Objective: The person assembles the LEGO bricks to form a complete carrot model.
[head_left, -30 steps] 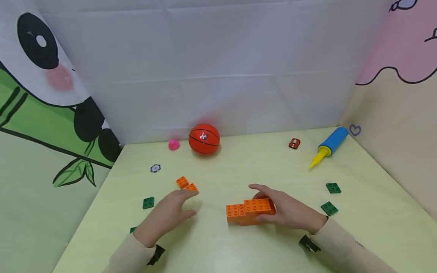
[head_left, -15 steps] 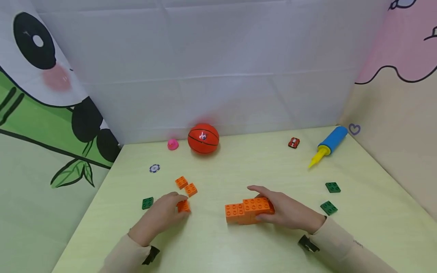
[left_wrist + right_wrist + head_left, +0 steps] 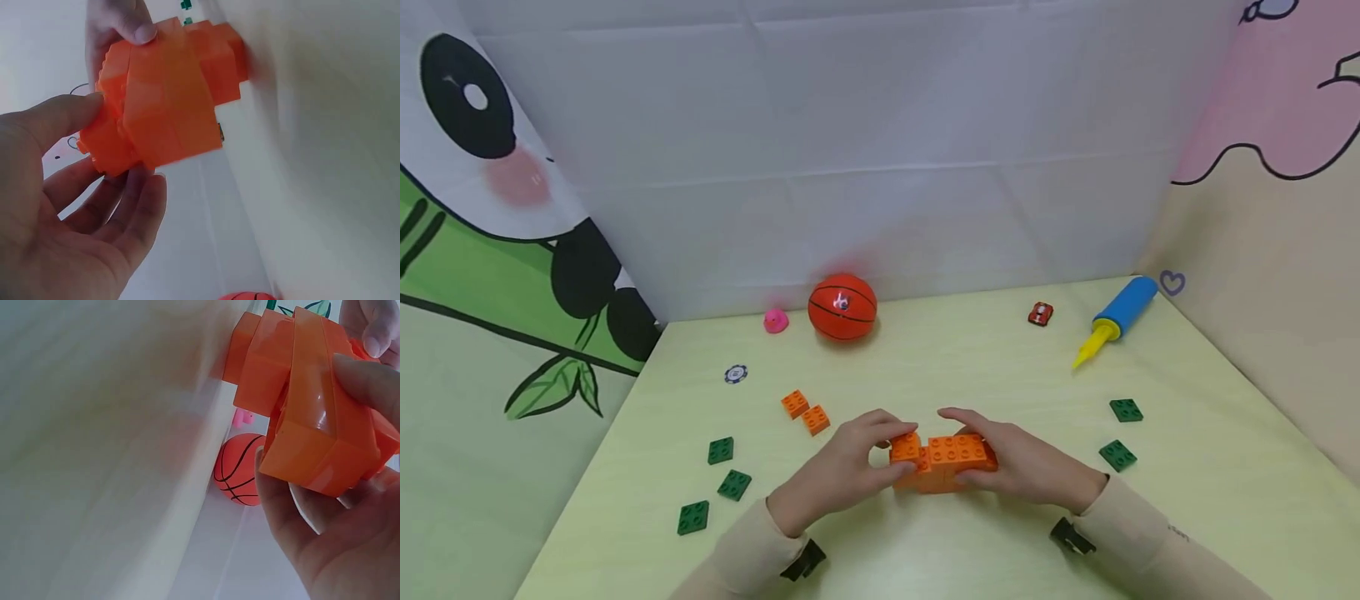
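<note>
My right hand (image 3: 1026, 462) grips the right end of an orange block assembly (image 3: 945, 475), built of studded toy bricks in stacked layers. My left hand (image 3: 846, 467) pinches a small orange brick (image 3: 905, 447) between thumb and fingers, on top of the assembly's left end. In the left wrist view, thumb and fingers frame this orange brick (image 3: 103, 140) against the larger orange assembly (image 3: 172, 94). The right wrist view has the thumb on one side of the assembly (image 3: 319, 419) and the fingers on the other.
Two loose orange bricks (image 3: 806, 412) lie left of centre. Several green bricks (image 3: 734, 485) lie at left, with two more green bricks (image 3: 1117, 455) at right. Farther back are a poker chip (image 3: 736, 374), pink toy (image 3: 776, 321), small basketball (image 3: 842, 307), red toy car (image 3: 1041, 314) and blue-yellow pump (image 3: 1116, 321).
My left hand picked up a small orange brick from the table's left side and moved right with it onto the assembly. The right hand keeps its hold in nearly the same place.
</note>
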`<move>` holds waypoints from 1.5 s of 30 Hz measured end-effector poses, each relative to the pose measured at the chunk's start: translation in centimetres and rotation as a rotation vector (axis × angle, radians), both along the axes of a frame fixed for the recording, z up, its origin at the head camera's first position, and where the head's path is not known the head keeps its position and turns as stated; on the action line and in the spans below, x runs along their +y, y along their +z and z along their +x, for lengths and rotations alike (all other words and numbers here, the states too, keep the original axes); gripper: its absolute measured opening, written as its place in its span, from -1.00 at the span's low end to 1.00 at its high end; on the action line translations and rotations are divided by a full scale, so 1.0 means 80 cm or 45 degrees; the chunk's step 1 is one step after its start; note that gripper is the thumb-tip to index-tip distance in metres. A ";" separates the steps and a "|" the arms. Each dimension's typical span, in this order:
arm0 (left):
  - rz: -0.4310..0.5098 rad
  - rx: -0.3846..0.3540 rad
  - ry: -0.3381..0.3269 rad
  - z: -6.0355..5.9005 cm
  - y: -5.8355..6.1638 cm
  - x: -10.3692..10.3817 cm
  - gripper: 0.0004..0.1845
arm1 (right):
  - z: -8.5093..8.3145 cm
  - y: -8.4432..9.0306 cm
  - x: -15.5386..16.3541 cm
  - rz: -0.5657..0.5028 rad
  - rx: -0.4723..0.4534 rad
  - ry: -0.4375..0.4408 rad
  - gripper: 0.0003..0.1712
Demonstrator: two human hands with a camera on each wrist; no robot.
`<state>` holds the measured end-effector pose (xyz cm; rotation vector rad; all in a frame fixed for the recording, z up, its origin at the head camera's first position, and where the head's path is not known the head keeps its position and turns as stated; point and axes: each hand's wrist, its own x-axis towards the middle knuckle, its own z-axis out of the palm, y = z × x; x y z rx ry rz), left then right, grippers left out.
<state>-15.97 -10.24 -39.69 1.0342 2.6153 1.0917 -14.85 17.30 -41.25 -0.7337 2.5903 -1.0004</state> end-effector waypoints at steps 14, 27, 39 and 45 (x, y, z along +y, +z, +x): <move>-0.021 -0.105 -0.013 -0.003 -0.014 0.012 -0.47 | -0.002 -0.004 0.004 -0.017 0.008 0.012 -0.09; 0.085 -0.237 0.004 -0.007 -0.022 0.010 -0.44 | -0.008 -0.002 0.005 -0.041 0.002 0.013 -0.09; -0.079 -0.186 0.040 -0.012 -0.011 -0.018 -0.33 | -0.006 -0.007 0.002 -0.038 -0.011 0.007 -0.10; -0.330 0.047 0.481 -0.038 -0.010 -0.058 -0.55 | -0.005 -0.006 0.003 -0.013 0.002 0.025 -0.07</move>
